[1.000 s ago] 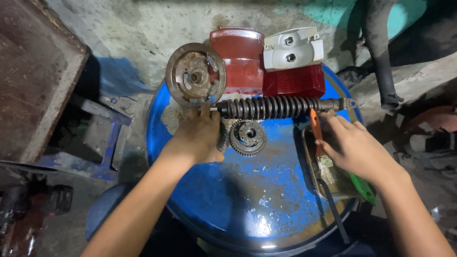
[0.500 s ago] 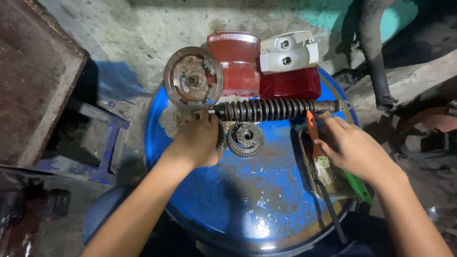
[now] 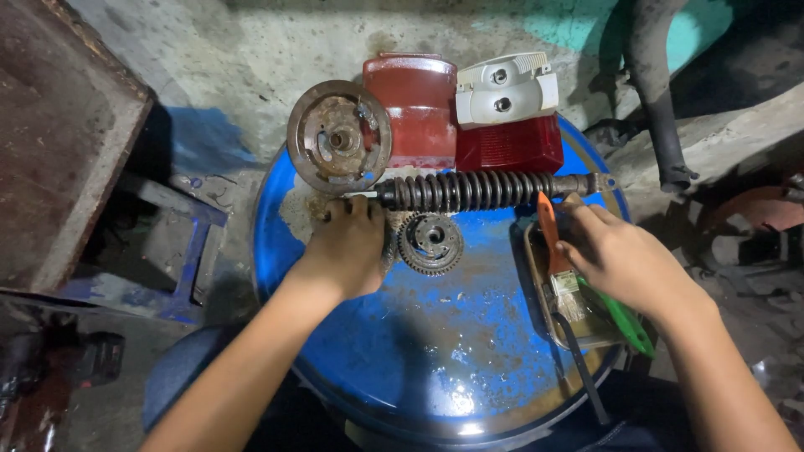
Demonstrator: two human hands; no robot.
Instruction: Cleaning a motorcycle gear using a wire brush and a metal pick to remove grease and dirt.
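On a rusty blue drum lid point(image 3: 435, 368), the left hand point(image 3: 350, 249) presses curled fingers on the left end of a black coiled steel shock absorber point(image 3: 477, 191); likely heavy, rigid, greasy. The right hand point(image 3: 624, 261) loosely touches an orange-handled brush point(image 3: 554, 244).

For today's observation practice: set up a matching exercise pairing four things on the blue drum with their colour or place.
1 coil spring shock
2 toothed gear
3 paintbrush
4 round rusty hub

a orange handle, under the right hand
b leaning at the drum's far left edge
c black, lying across the top
d beside the left hand

Pairs: 1-c, 2-d, 3-a, 4-b
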